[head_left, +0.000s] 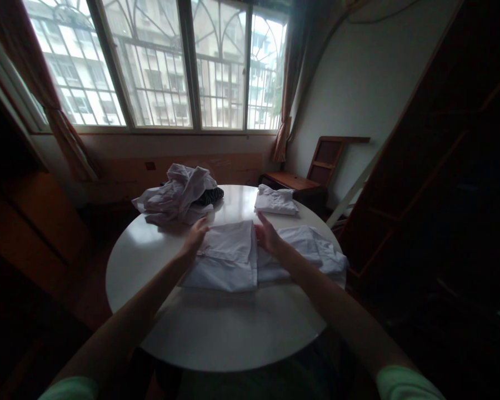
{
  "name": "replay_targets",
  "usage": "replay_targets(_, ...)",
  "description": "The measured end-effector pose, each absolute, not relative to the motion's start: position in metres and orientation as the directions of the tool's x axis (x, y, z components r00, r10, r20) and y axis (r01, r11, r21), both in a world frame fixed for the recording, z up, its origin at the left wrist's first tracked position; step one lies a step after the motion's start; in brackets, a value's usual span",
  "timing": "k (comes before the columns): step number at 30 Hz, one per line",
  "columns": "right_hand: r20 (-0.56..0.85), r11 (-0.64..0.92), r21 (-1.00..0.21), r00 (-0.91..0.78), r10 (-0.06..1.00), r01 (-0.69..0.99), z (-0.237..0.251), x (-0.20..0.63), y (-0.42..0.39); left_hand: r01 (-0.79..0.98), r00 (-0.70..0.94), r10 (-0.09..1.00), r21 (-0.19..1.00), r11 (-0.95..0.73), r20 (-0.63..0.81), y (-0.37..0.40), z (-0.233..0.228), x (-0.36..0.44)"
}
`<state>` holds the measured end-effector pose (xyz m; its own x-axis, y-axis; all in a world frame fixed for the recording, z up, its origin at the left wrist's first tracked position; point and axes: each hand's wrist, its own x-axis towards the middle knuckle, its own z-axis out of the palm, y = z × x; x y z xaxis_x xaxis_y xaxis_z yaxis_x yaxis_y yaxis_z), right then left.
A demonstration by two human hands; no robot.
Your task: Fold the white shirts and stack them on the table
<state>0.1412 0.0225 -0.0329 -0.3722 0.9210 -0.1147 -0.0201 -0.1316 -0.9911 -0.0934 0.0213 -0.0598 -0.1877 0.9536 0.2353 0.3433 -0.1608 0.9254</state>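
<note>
A white garment (223, 275) lies partly folded near the middle of the round table, with a squared flap on top. Its looser, wrinkled part (312, 247) spreads to the right, under my right forearm. My left hand (195, 236) is closed on the upper left edge of the flap, its thumb side up. At the right-hand fold, my right hand (268, 234) touches the cloth with the thumb stretched up and apart from the curled fingers. Some of the right fingertips are hidden against the fabric.
A round white table (229, 333) bears everything. At its back left sits a crumpled heap of white clothes (175, 194) with a dark striped cloth (210, 195). A folded white garment (276, 201) lies at the back right. Beyond stands a wooden chair (294, 180), below barred windows.
</note>
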Motion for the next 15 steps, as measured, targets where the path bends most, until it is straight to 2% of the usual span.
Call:
replay_targets(2, -0.113, -0.119, -0.993, -0.33, 0.937, 0.003, -0.035, 0.153, 0.023, 0.39, -0.161, 0.946, 0.899, -0.2, 0.281, 0.032, -0.051, -0.106)
replay_targets(3, -0.111, -0.107, -0.994, -0.317, 0.942, 0.031, -0.036, 0.155, 0.024, 0.402, -0.123, 0.958, 0.895, -0.192, 0.26, 0.036, -0.049, -0.11)
replay_targets(6, -0.139, -0.09, -0.983, -0.323, 0.936, 0.162, -0.04, 0.156, 0.026, 0.407, 0.01, 0.994, 0.908, -0.102, 0.107, 0.039, -0.05, -0.117)
replay_targets(8, -0.166, -0.078, -0.964, -0.347, 0.923, 0.256, -0.041, 0.155, 0.026, 0.389, 0.053, 0.997, 0.918, -0.071, 0.055, 0.035, -0.054, -0.117)
replay_targets(13, -0.171, -0.015, -0.958, -0.527, 0.833, 0.287, -0.042, 0.16, 0.022, 0.385, 0.059, 0.993, 0.915, -0.119, 0.104, 0.028, -0.062, -0.116)
replay_targets(15, -0.152, 0.012, -0.956, -0.53, 0.834, 0.292, -0.045, 0.162, 0.022, 0.415, 0.037, 0.989, 0.899, -0.143, 0.14, 0.03, -0.063, -0.117)
